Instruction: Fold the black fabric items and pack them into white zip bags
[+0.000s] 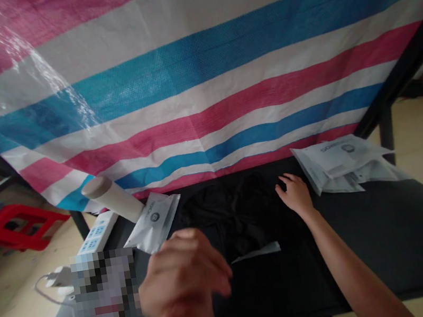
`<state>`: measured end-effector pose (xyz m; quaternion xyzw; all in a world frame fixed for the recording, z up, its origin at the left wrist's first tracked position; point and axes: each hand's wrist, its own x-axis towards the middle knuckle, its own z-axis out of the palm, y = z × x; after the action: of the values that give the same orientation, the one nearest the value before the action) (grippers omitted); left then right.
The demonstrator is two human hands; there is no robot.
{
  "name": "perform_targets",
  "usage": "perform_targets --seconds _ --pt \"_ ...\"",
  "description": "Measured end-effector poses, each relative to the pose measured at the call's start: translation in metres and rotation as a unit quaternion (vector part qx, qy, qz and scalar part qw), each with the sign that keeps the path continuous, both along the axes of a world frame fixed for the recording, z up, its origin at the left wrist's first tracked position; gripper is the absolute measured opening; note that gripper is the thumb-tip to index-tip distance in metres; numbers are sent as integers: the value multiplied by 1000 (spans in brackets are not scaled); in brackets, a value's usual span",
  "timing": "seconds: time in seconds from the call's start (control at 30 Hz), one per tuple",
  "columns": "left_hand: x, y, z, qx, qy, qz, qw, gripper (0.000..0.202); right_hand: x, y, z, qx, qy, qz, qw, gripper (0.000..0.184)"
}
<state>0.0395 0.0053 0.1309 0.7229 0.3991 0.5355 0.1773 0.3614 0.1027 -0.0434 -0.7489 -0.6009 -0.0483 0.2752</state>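
Observation:
My right hand (295, 194) rests at the right edge of a crumpled black cloth item (240, 213) on the black table (392, 237). Its fingers are spread, and I see nothing held in them. Closer to me, my left hand (187, 272) is raised in front of the cloth. It is smeared by motion, with the wrist bent and the fingers curled downward. Whether that hand holds anything is hidden. A pale flat strip (260, 250) pokes out from under the cloth's near edge.
Several white printed bags (340, 159) are piled at the right, and another white bag (156, 218) lies at the left. Beside it are a pale bottle (113, 198), a power strip (97, 233) and a pixelated item (108, 293). A striped sheet (198, 75) hangs behind.

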Motion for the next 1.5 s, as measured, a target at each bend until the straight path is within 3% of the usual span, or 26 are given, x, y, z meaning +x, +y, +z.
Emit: perform_targets --seconds 0.03,0.07,0.13,0.2,0.27,0.3,0.37,0.43,0.67,0.83,1.0,1.13,1.3,1.37,1.43,1.5 --pt "3 15 -4 43 -54 -12 998 68 0 0 0 0 0 -1 1000 40" --pt "4 31 -11 13 -49 -7 999 62 -1 0 0 1 1 -2 1000 40" --pt "-4 61 -35 -84 4 83 993 50 -2 -1 0 3 5 -2 1000 40" --pt "-24 83 -66 -166 89 197 962 37 -2 -1 1 2 11 -1 1000 40" --pt "-47 94 -96 -250 217 295 896 31 -3 -1 2 0 14 0 1000 40" --pt "-57 95 -108 -270 237 314 879 32 -3 -1 2 -1 15 -1 1000 40" --pt "-68 93 -124 -291 263 341 854 39 -3 -1 2 -2 14 -4 1000 40" --pt "-69 90 -130 -292 272 355 846 47 -3 -1 2 -4 13 -3 1000 41" --pt "-53 92 -134 -273 285 387 833 64 -2 -1 -2 -5 22 6 1000 42" --pt "-64 92 -138 -268 258 366 853 45 -2 -2 -6 11 18 18 1000 41" --pt "-75 93 -139 -251 164 372 879 32 -2 -1 -6 15 26 15 999 40" --pt "-65 102 -131 -199 107 342 912 23 -2 0 -5 10 26 15 999 41" --pt "-16 95 -107 -149 100 220 959 30 -2 -3 -2 -2 22 17 1000 43" --pt "2 84 -95 -124 157 64 978 54 -2 -4 -1 -6 29 19 999 43" --pt "11 72 -85 -113 210 -42 970 69 -1 -5 3 -2 46 23 999 42" --pt "10 61 -79 -110 243 -65 962 64 -2 -6 10 14 78 26 997 39"
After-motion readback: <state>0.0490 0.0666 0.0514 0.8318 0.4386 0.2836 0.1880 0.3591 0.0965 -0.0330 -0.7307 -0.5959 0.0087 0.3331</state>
